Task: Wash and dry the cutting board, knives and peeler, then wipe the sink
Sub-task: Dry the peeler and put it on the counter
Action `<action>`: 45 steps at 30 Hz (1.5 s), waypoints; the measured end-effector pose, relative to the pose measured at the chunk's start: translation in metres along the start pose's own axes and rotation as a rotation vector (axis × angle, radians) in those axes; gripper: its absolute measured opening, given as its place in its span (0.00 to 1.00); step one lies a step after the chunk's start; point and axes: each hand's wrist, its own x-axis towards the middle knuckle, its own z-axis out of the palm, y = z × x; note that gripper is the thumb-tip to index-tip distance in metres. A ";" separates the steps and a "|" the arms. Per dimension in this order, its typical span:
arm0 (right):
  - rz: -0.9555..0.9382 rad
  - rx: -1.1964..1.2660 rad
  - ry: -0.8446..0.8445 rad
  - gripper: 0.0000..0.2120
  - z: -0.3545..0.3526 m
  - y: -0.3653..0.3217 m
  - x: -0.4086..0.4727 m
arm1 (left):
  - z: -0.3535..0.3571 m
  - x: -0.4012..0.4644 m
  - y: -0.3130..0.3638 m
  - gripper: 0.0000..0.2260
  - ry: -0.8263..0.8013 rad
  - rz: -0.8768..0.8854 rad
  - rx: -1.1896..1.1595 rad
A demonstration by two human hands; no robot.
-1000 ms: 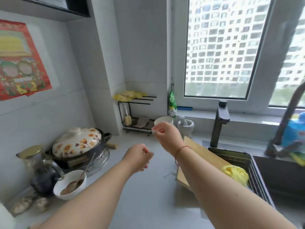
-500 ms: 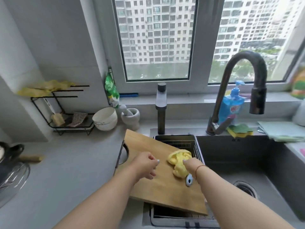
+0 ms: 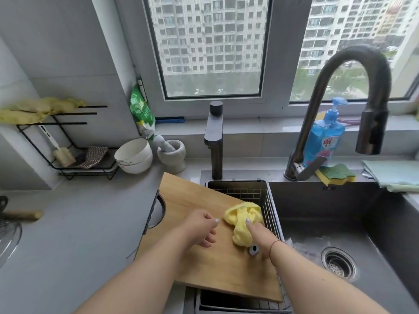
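The wooden cutting board is lying half on the grey counter, half over a wire basket at the sink. The right hand is pressing a fluffy yellow cloth on it, hiding most of a small grey-white object. The left hand is hovering loosely curled, holding nothing. White bowls and a stone mortar are standing far behind.

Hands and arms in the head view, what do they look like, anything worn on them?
Both forearms are bare, with no sleeves in view. The right hand has a thin red string bracelet round the wrist and pale polish on the fingernail that shows. The left hand shows the same pale polish and nothing worn. No rings or gloves show.
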 end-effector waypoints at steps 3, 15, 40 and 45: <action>-0.021 -0.005 -0.005 0.35 -0.001 0.003 0.006 | 0.003 -0.001 0.002 0.09 -0.013 -0.006 0.009; -0.175 0.088 0.099 0.32 -0.011 -0.073 -0.061 | 0.020 -0.010 0.009 0.18 -0.107 -0.317 -0.308; -0.460 0.414 -0.069 0.10 -0.005 -0.066 -0.042 | -0.006 -0.002 -0.003 0.08 0.067 -0.179 -0.266; -0.537 0.294 -0.240 0.20 0.004 -0.081 -0.055 | -0.007 -0.005 0.005 0.09 0.069 0.029 -0.165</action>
